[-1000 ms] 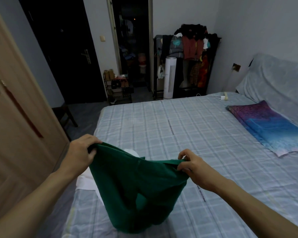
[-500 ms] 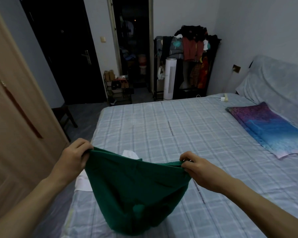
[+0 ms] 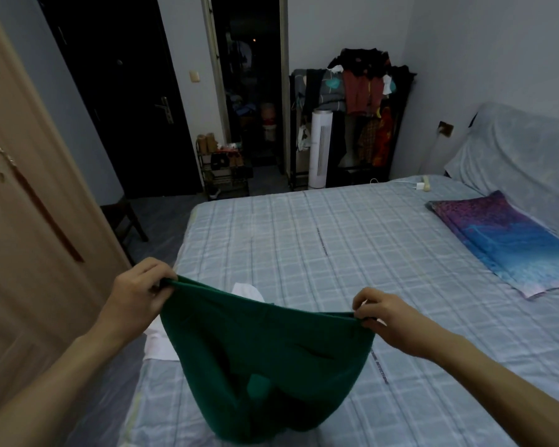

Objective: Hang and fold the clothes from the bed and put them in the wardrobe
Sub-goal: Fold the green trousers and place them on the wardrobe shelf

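The left hand [image 3: 136, 295] and right hand [image 3: 388, 321] each pinch the top edge of a green garment [image 3: 262, 366] over the bed [image 3: 336, 240] (its bottom rests there). They have spread wider, pulling it taut, likely for folding.

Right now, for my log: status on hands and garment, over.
Left hand and right hand each pinch green garment at top edge, spread above bed. White cloth lies beneath. Wardrobe doors closed.

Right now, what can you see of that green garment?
The green garment is dark green, soft-looking cloth. The left hand and right hand each pinch its top edge, stretching it between them over the checked bed. It sags in folds, its bottom seemingly bunched there, hiding part of a white cloth.
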Action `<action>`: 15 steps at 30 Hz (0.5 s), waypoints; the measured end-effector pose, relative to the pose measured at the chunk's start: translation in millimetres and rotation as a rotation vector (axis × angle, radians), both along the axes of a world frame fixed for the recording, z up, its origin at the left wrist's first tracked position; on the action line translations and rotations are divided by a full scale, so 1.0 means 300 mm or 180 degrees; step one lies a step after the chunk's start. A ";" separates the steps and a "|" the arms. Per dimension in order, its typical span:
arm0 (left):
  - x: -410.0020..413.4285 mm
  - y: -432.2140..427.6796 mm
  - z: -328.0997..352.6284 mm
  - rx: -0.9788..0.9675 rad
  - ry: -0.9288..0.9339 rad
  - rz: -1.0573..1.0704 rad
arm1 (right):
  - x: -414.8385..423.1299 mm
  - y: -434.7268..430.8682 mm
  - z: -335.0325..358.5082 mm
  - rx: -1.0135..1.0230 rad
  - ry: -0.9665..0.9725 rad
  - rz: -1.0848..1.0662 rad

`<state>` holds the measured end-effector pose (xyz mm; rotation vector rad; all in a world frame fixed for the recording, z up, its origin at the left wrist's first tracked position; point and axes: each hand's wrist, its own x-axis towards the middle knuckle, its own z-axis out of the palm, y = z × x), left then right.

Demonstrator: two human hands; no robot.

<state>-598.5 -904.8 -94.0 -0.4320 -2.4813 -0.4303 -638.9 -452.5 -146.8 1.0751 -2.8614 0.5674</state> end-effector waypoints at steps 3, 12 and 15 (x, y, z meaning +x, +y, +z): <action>0.001 -0.004 0.009 -0.0045 -0.0072 -0.0070 | -0.034 0.027 0.037 -0.0088 0.0214 -0.0177; -0.003 -0.002 0.020 -0.0314 -0.0232 -0.0265 | -0.085 0.034 0.048 0.0068 0.0363 -0.0693; 0.002 -0.007 0.010 -0.0472 -0.0268 -0.0367 | -0.069 0.035 0.055 0.0115 0.0177 -0.0521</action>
